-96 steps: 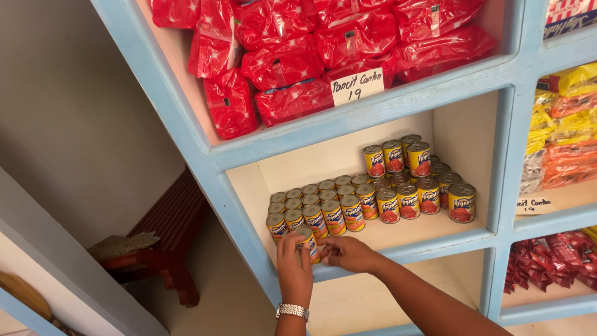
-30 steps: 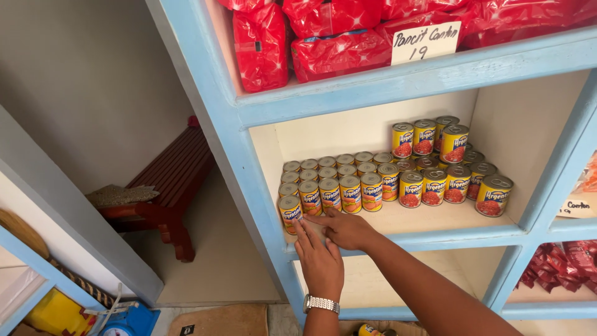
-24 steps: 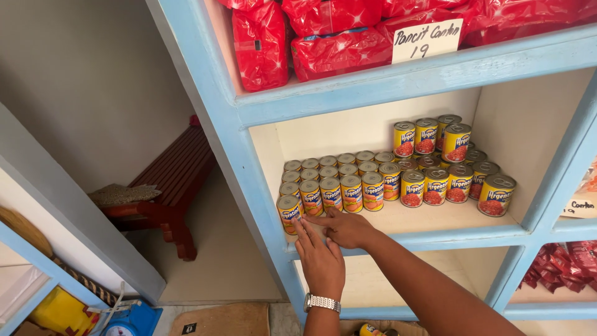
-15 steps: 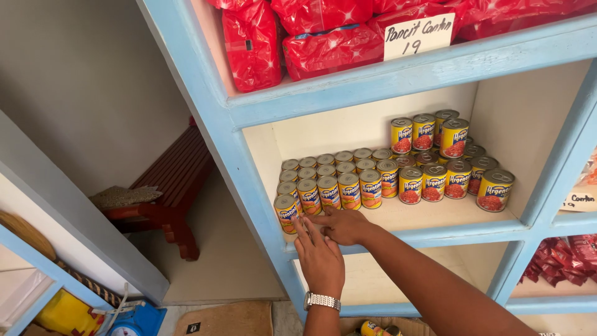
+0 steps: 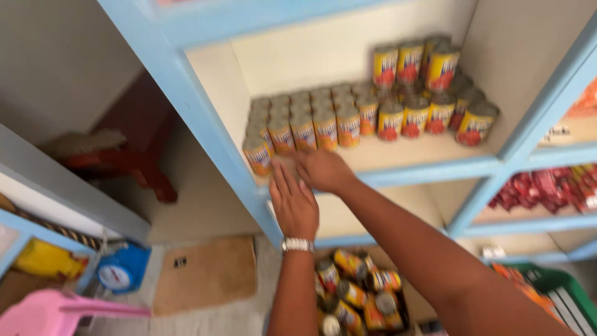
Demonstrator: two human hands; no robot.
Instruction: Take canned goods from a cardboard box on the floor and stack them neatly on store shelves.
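1. The left hand (image 5: 293, 205) is flat and open, with the fingers stretched toward 12 o'clock. It holds nothing; its fingertips are at the front edge of the shelf (image 5: 429, 167), just below the front left can (image 5: 257, 155).
2. The right hand (image 5: 323, 169) lies on the shelf board at about 1 o'clock from the left hand, touching or almost touching it. Its fingers are bent loosely and point toward 9 o'clock. The picture is blurred, so I cannot tell if they close on anything.
3. The front left can stands upright at 11 o'clock from the left hand, very near the fingertips, at the left front corner of the shelf.
4. The cans on the shelf (image 5: 373, 109) have yellow and red labels. The lower layer stands in rows from 9 o'clock to 3 o'clock, with about nine cans in the front row and more rows behind. Because of the blur I cannot count all of them. Three cans (image 5: 413, 62) stand on top at the back right.
5. More of the same cans (image 5: 351, 292) lie tilted in a box on the floor, between the two forearms. About seven or eight are visible.
6. A bare strip of shelf board stays open in front of the rows, from the right hand toward 3 o'clock. The blue post (image 5: 199, 118) closes the shelf at 9 o'clock, and another blue upright closes it at 3 o'clock.
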